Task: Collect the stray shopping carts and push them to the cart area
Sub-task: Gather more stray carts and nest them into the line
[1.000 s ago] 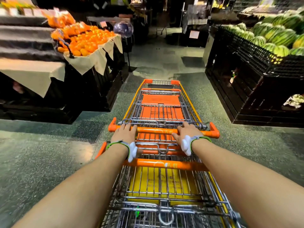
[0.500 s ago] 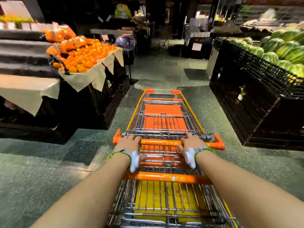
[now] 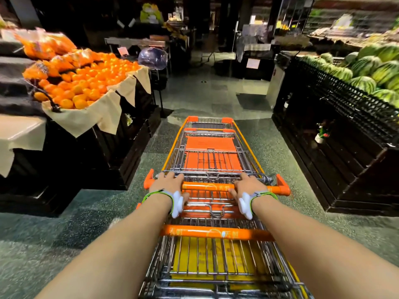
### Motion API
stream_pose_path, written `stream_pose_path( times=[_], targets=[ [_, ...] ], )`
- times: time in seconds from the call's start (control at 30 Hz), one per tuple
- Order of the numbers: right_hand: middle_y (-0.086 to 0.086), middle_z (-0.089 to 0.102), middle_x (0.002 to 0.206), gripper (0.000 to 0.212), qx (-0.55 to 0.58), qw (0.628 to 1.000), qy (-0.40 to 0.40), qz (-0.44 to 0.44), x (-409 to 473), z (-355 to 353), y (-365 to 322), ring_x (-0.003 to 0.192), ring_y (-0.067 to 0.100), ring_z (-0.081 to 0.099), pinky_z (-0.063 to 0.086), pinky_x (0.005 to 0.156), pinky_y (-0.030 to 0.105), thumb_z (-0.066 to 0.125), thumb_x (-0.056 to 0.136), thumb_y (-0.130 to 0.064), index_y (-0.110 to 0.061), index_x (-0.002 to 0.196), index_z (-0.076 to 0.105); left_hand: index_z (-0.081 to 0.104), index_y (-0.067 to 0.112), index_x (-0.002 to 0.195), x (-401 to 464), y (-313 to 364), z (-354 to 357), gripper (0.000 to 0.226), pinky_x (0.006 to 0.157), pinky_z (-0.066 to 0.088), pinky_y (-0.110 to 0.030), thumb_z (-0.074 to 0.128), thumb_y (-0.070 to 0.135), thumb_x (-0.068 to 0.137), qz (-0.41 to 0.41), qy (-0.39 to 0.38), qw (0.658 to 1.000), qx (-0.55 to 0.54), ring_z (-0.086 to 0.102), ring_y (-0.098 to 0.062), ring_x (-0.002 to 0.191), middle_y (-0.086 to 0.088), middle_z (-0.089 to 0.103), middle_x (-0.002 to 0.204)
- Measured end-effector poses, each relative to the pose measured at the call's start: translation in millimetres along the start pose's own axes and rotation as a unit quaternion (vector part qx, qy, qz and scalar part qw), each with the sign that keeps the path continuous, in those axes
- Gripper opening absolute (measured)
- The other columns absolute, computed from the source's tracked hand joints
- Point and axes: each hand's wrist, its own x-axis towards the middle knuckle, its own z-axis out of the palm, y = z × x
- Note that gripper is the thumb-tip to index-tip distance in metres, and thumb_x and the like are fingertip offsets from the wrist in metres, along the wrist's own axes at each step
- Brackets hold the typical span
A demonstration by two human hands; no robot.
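Ahead of my nested carts (image 3: 210, 156) the green floor (image 3: 218, 98) lies open into the far aisle. The orange display (image 3: 86, 87) crowds my left, the watermelon bin (image 3: 336, 126) my right; a scale stand (image 3: 152, 58) stands far left.

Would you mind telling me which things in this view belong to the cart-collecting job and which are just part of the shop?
Part of the job:
nested shopping carts
orange handle, gripped by left hand and right hand
nearer cart's handle

Just standing about:
oranges display
watermelons
small potted plant
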Motion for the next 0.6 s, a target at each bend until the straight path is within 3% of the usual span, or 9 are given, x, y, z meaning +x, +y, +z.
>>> stream_pose_path(
  times=[0.07, 0.2, 0.37, 0.5, 0.6],
  targets=[
    [0.015, 0.030, 0.150, 0.028, 0.002, 1.000, 0.019, -0.013, 30.7, -10.6, 5.5, 0.132, 0.039, 0.039, 0.046, 0.100, 0.049, 0.057, 0.097, -0.033, -0.012, 0.113, 0.065, 0.025, 0.025, 0.154, 29.9, -0.2, -7.7, 0.079, 0.108, 0.037, -0.054, 0.060, 0.054, 0.089, 0.000, 0.009, 1.000, 0.005, 0.021, -0.042, 0.144, -0.010, 0.025, 0.159],
    [0.017, 0.023, 0.156, 0.032, -0.017, 1.000, -0.010, -0.020, 98.8, -39.4, 16.9, 0.138, 0.040, 0.035, 0.045, 0.099, 0.048, 0.064, 0.091, -0.029, -0.009, 0.115, 0.066, 0.031, 0.030, 0.148, 97.6, 4.1, -31.1, 0.081, 0.102, 0.042, -0.055, 0.065, 0.051, 0.078, -0.010, -0.016, 0.999, 0.035, 0.025, -0.042, 0.140, -0.008, 0.030, 0.153],
    [0.016, 0.022, 0.158, 0.030, -0.009, 1.000, 0.011, -0.014, 186.9, -67.1, 35.4, 0.135, 0.041, 0.039, 0.045, 0.097, 0.049, 0.055, 0.101, -0.034, -0.007, 0.105, 0.067, 0.033, 0.030, 0.138, 184.0, 16.7, -60.1, 0.085, 0.100, 0.041, -0.052, 0.084, 0.034, 0.071, -0.029, -0.025, 0.996, 0.087, 0.031, -0.041, 0.136, -0.007, 0.034, 0.148],
    [0.012, 0.029, 0.157, 0.030, -0.033, 0.998, 0.041, -0.022, 266.4, -98.6, 54.8, 0.124, 0.040, 0.051, 0.050, 0.084, 0.047, 0.055, 0.100, -0.031, -0.009, 0.115, 0.068, 0.028, 0.031, 0.147, 266.4, 17.4, -77.1, 0.083, 0.104, 0.042, -0.054, 0.074, 0.040, 0.079, -0.023, -0.008, 0.997, 0.072, 0.026, -0.044, 0.137, -0.009, 0.029, 0.154],
    [0.010, 0.027, 0.160, 0.034, -0.014, 0.999, 0.045, -0.019, 325.1, -117.1, 65.9, 0.121, 0.039, 0.054, 0.050, 0.084, 0.048, 0.050, 0.103, -0.028, -0.005, 0.122, 0.065, 0.031, 0.039, 0.150, 321.6, 16.1, -88.8, 0.096, 0.106, 0.038, -0.057, 0.063, 0.049, 0.060, -0.011, -0.023, 0.994, 0.106, 0.022, -0.045, 0.141, -0.007, 0.024, 0.159]
  ],
)
